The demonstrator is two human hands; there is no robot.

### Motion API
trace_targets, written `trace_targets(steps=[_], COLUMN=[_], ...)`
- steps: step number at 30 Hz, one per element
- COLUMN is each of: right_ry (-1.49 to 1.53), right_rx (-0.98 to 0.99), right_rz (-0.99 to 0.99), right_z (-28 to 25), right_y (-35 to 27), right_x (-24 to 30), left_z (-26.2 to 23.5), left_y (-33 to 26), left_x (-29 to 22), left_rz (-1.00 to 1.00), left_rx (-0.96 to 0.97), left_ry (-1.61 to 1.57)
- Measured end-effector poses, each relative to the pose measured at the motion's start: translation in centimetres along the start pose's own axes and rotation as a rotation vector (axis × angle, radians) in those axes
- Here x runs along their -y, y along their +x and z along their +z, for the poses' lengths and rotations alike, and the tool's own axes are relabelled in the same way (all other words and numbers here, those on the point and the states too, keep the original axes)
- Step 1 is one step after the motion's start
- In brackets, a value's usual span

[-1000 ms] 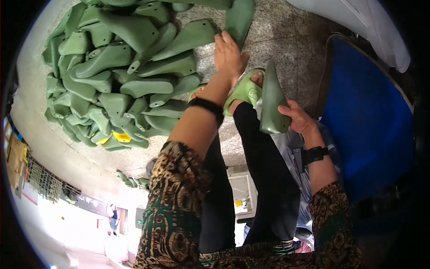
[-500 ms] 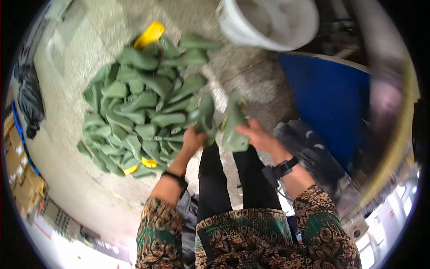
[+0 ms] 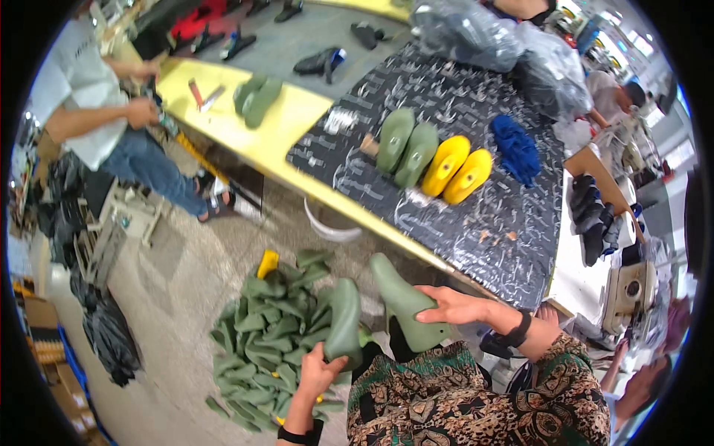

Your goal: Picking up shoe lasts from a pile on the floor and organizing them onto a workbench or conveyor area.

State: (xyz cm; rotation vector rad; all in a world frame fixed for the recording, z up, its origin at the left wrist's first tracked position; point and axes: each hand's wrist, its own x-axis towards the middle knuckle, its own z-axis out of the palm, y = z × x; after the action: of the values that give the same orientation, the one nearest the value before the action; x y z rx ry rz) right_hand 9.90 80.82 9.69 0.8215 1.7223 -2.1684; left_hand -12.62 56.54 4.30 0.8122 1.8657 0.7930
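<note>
My left hand point(image 3: 320, 370) grips a green shoe last point(image 3: 343, 320) by its broad end, and the narrow end points up. A second green shoe last point(image 3: 400, 293) is in my right hand point(image 3: 455, 306), tilted, with my fingers over its side. Both lasts are held apart from each other, in front of my body. Below and to the left of them lies a heap of green shoe lasts point(image 3: 268, 349) on the floor, with a few yellow ones point(image 3: 268, 263) among them.
Ahead is a yellow-edged table with a black, tape-marked top point(image 3: 357, 182). On it stand two green lasts point(image 3: 407, 147), two yellow lasts point(image 3: 457, 170), a blue cloth bundle point(image 3: 515, 149) and clear plastic bags point(image 3: 483, 44). A white bucket point(image 3: 331, 227) sits beneath. A co-worker point(image 3: 111, 119) stands far left.
My view has tilted up, bringing the table and co-worker into sight. Both hands have raised the two green lasts from low over the floor toward the table's near edge.
</note>
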Motion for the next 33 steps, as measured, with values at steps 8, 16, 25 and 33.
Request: trace_targets(steps=[8,16,25,33], right_ry=[-0.157,-0.648,-0.736,-0.781], right_rx=[-0.742,-1.122,-0.906,-0.685], right_rz=[-0.011,0.202,0.278,-0.388], right_z=[-6.9,-10.3,-14.2,-9.9], right_y=[-10.9,-8.6,-7.9,-1.6], right_x=[-1.8,-8.1,-2.8,8.4], left_z=[6.9,22.7,21.0,7.1], left_y=[6.8,15.2,16.2,4.0], left_x=[-13.8,-21.3,-18.0,5.2], left_rz=[0.322,0.669,0.801,-0.092], left_rx=[0.201,0.123,-0.007,-0.231], left_ry=[0.073,0.478,0.192,0.472])
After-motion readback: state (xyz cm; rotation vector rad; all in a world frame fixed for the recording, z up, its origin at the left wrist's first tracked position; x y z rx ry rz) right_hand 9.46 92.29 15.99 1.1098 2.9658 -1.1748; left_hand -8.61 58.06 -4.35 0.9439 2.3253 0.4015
